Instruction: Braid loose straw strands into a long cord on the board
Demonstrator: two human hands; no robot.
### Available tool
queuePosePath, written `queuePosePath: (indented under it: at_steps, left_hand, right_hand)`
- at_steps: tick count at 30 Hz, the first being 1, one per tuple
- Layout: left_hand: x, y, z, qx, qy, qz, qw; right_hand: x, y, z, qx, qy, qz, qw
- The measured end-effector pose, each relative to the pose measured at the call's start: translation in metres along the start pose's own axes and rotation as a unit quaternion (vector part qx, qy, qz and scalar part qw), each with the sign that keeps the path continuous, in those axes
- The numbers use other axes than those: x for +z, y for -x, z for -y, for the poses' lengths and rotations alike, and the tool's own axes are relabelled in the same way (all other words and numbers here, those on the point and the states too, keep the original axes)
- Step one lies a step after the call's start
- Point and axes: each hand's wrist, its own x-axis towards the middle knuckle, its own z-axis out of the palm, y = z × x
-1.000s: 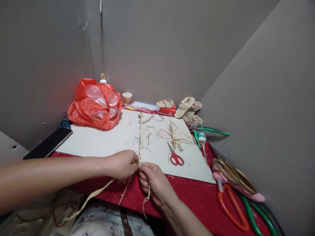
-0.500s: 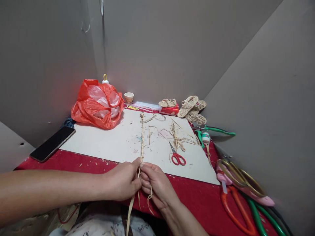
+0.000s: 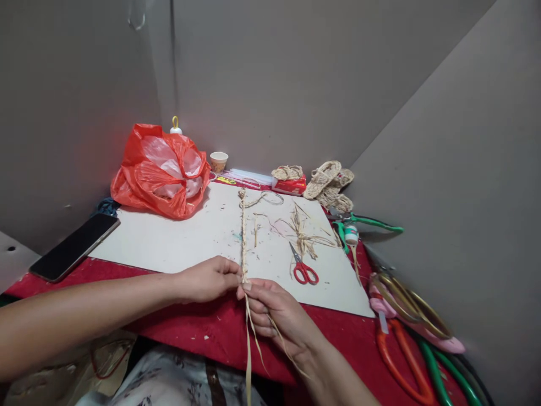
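A narrow straw braid (image 3: 244,237) runs straight toward me over a white board (image 3: 169,245). At its near end, my right hand (image 3: 273,307) pinches the braid between thumb and fingertips, its other fingers curled. Loose flat strands (image 3: 248,361) hang from there over the table edge and my lap. My left hand (image 3: 213,279) is closed beside the braid, fingertips against its left side just above the right hand's pinch; the fingertips are partly hidden. Red-handled scissors (image 3: 303,268) lie right of the braid, near a bundle of loose straw (image 3: 302,237).
A red plastic bag (image 3: 160,175) and a phone (image 3: 76,246) lie on the left. Behind are a paper cup (image 3: 218,162) and woven straw sandals (image 3: 323,180). On the right edge lie green-handled pliers (image 3: 376,224) and large orange-handled shears (image 3: 406,366). Grey walls surround the table.
My left hand has moved up and slightly away from the loose strands to the braid's left side. The strands now hang more freely below my right hand. The view has shifted slightly.
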Motion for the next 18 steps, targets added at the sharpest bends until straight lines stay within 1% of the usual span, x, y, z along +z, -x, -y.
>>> queuePosePath:
  at_steps: [2,4,8,10,12,14,16,18]
  left_hand:
    - [-0.002,0.0,0.0,0.044,-0.046,-0.001,0.998]
    - [-0.005,-0.001,0.001,0.066,-0.078,0.005,0.995]
    - [-0.01,-0.004,0.0,0.067,-0.115,0.002,0.991]
    - [-0.011,-0.004,-0.001,0.058,-0.107,0.001,0.993]
    - [-0.012,-0.005,-0.003,0.052,-0.078,0.012,0.996]
    - [-0.012,-0.005,-0.003,0.023,-0.026,0.034,0.999]
    - [-0.012,-0.006,-0.002,-0.031,0.04,0.056,0.997]
    - [-0.011,-0.007,0.0,-0.078,0.102,0.056,0.99]
  right_hand:
    - [-0.003,0.001,0.005,0.017,0.023,0.004,1.0]
    - [-0.006,0.001,0.009,0.032,0.043,0.011,0.998]
    - [-0.009,0.0,0.015,0.04,0.103,0.013,0.994]
    - [-0.01,-0.001,0.016,0.026,0.15,0.01,0.988]
    - [-0.011,-0.002,0.018,0.006,0.207,0.009,0.978]
    - [-0.013,-0.002,0.02,-0.011,0.27,0.008,0.963]
    - [-0.014,-0.001,0.022,-0.033,0.329,0.007,0.944]
    - [-0.014,-0.001,0.024,-0.058,0.377,0.006,0.924]
